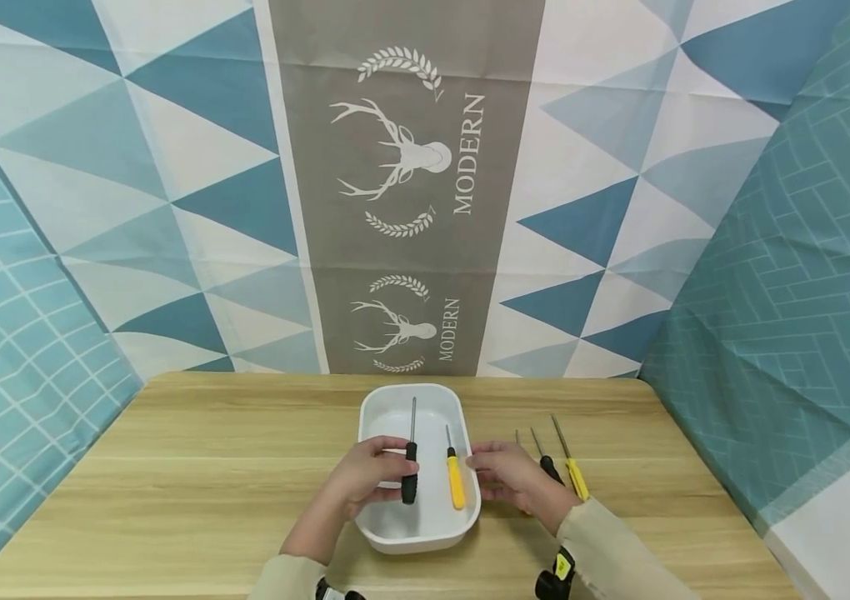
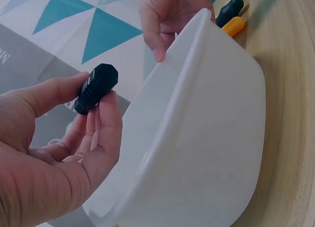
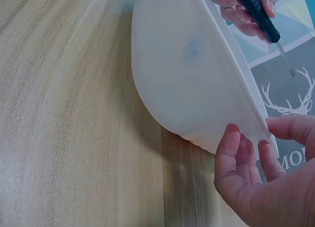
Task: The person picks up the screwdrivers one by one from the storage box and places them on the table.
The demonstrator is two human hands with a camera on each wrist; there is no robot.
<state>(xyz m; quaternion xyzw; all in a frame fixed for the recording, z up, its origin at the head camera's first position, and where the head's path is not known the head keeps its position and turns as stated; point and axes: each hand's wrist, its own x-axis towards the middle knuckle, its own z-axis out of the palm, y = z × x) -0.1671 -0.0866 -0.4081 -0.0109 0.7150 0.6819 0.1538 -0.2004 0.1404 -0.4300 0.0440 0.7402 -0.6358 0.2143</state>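
My left hand (image 1: 376,471) pinches a black-handled screwdriver (image 1: 410,475) between thumb and fingers, over the left part of a white plastic tub (image 1: 419,546). Its metal shaft points to the back of the table. Inside the tub lies a screwdriver with a yellow-orange handle (image 1: 456,483). At the tub's right side, my right hand (image 1: 507,475) grips the rim, the thumb at the top edge and the fingers against the outer wall (image 3: 187,79). In the left wrist view, the octagonal butt of the black handle (image 2: 101,81) faces the camera.
On the wooden table (image 1: 245,433), right of the tub, lie a black-handled screwdriver (image 1: 549,467) and a yellow one (image 1: 577,479). A thin shaft (image 1: 518,436) beside them belongs to another tool, mostly hidden by my right hand. A patterned cloth (image 1: 410,167) hangs behind the table.
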